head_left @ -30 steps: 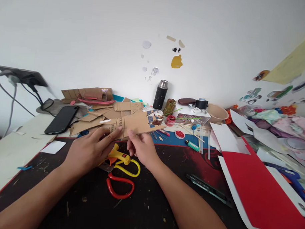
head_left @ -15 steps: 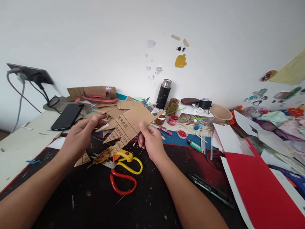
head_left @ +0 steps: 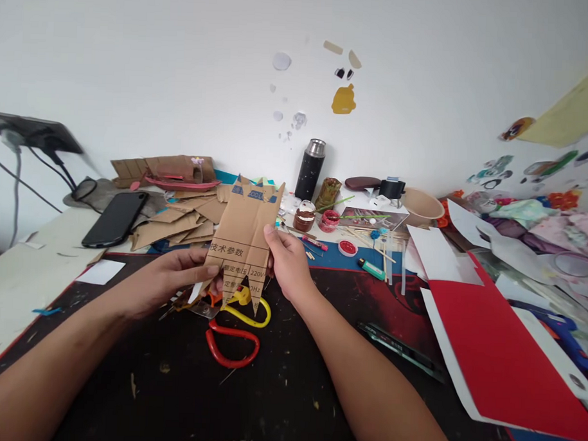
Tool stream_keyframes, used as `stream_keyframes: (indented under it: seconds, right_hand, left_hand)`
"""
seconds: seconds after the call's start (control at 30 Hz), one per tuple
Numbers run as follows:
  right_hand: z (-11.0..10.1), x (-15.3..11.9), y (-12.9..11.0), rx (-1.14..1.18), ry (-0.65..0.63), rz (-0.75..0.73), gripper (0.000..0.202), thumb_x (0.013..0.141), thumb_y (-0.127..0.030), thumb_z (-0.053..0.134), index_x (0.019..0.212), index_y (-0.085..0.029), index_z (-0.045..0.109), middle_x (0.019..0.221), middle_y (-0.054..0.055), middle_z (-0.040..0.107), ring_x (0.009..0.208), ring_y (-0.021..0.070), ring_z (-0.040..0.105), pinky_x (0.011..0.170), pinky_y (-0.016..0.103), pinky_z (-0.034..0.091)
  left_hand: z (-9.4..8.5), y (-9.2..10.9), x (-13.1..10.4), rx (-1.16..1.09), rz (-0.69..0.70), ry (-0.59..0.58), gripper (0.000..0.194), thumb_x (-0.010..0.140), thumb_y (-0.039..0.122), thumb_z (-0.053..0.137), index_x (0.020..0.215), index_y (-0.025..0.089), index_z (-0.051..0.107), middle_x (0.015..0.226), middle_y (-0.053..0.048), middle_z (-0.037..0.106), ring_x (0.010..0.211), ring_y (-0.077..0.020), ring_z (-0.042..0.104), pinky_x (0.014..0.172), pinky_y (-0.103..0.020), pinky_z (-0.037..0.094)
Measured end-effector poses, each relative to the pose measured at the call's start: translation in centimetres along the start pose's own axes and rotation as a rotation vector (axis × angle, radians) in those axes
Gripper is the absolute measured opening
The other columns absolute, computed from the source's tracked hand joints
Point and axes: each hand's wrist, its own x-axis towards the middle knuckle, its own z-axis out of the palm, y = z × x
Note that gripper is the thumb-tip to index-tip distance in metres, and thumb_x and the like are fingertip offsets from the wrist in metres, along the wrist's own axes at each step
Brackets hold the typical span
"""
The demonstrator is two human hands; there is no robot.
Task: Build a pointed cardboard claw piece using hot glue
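A cut piece of brown cardboard [head_left: 245, 225] is held up before me, with pointed teeth at its top and bottom ends and printed text on its face. My left hand [head_left: 181, 274] grips its lower left edge, thumb on the front. On its right edge, my right hand [head_left: 290, 262] pinches it between thumb and fingers. Under the cardboard's lower end lie scissors [head_left: 234, 350] with one red and one yellow handle, partly hidden. A yellow tool [head_left: 175, 306] sits beside the blades, mostly covered by my left hand and the cardboard.
Cardboard scraps [head_left: 178, 220] and a black phone [head_left: 115, 219] lie at left. Behind stand a black thermos [head_left: 310, 169] and open paint jars [head_left: 329, 222]. A green lighter [head_left: 372, 269], a dark cutter [head_left: 400, 351] and a red sheet [head_left: 506, 356] lie at right.
The cardboard has turned from slanted to nearly upright. My left hand has moved right and down and now grips its left edge. My right hand keeps its hold.
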Motion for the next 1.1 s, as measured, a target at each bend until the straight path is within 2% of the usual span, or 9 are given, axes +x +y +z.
stream_keyframes:
  seconds: [0.27,0.43,0.57,0.67,0.77,0.87,0.93,1.1]
  right_hand:
    - [0.0,0.1,0.2,-0.003,-0.015,0.016,0.072,0.082,-0.095,0.074,0.069,-0.026,0.058,0.053,-0.005,0.049,0.044,0.0133,0.045,0.043,0.027,0.041]
    - [0.1,-0.1,0.3,-0.015,-0.046,0.051,0.071,0.083,-0.094,0.074,0.070,-0.026,0.056,0.051,-0.006,0.050,0.042,0.0135,0.047,0.044,0.028,0.041]
    - [0.2,-0.2,0.3,-0.057,-0.061,0.063,0.069,0.088,-0.090,0.072,0.071,-0.025,0.056,0.052,-0.006,0.052,0.042,0.0124,0.049,0.044,0.027,0.040]
    - [0.3,-0.3,0.1,-0.049,-0.092,0.044,0.071,0.087,-0.092,0.070,0.071,-0.025,0.055,0.051,-0.006,0.053,0.041,0.0112,0.049,0.042,0.025,0.035]
    - [0.4,-0.4,-0.3,-0.025,-0.146,0.040,0.070,0.087,-0.094,0.068,0.078,-0.024,0.062,0.049,-0.007,0.052,0.039,0.0110,0.049,0.040,0.025,0.031]
    - [0.6,-0.7,-0.4,0.002,-0.194,0.056,0.070,0.087,-0.092,0.069,0.085,-0.022,0.069,0.049,-0.008,0.053,0.039,0.0104,0.048,0.039,0.024,0.029]
    - [0.8,-0.9,-0.4,0.029,-0.226,0.083,0.069,0.086,-0.090,0.073,0.088,-0.021,0.070,0.049,-0.008,0.054,0.038,0.0099,0.047,0.039,0.024,0.027]
    - [1.1,-1.3,-0.6,0.121,-0.280,0.178,0.068,0.085,-0.087,0.077,0.093,-0.019,0.075,0.052,-0.008,0.056,0.040,0.0091,0.046,0.039,0.023,0.026]
  left_hand:
    - [-0.3,-0.4,-0.1,0.018,-0.036,0.004,0.047,0.081,0.063,0.096,0.084,0.018,0.085,0.079,-0.008,0.080,0.067,-0.0216,0.073,0.063,-0.029,0.059]
    - [0.1,-0.4,0.0,-0.090,-0.080,0.100,0.053,0.071,0.066,0.101,0.079,0.016,0.085,0.072,-0.009,0.080,0.061,-0.0212,0.073,0.059,-0.030,0.062]
    - [0.3,-0.4,0.1,-0.169,-0.076,0.178,0.050,0.064,0.056,0.108,0.078,0.013,0.086,0.067,-0.011,0.080,0.055,-0.0212,0.072,0.053,-0.028,0.062]
    - [0.2,-0.2,0.3,-0.234,-0.027,0.254,0.050,0.063,0.053,0.109,0.066,0.012,0.080,0.055,-0.008,0.073,0.041,-0.0165,0.062,0.039,-0.023,0.051]
    - [-0.3,0.1,0.7,-0.301,0.077,0.338,0.048,0.069,0.050,0.105,0.062,0.012,0.076,0.054,-0.007,0.070,0.044,-0.0146,0.062,0.041,-0.020,0.051]
    - [-0.9,0.2,1.2,-0.385,0.160,0.422,0.035,0.078,0.038,0.099,0.068,0.013,0.076,0.060,-0.006,0.072,0.054,-0.0158,0.067,0.050,-0.021,0.058]
    - [-1.1,0.2,1.5,-0.438,0.184,0.457,0.027,0.081,0.032,0.094,0.073,0.013,0.076,0.062,-0.005,0.072,0.054,-0.0161,0.066,0.050,-0.022,0.059]
    - [-0.8,0.2,1.7,-0.527,0.212,0.506,0.021,0.077,0.023,0.095,0.085,0.011,0.079,0.066,-0.004,0.073,0.053,-0.0151,0.065,0.049,-0.022,0.060]
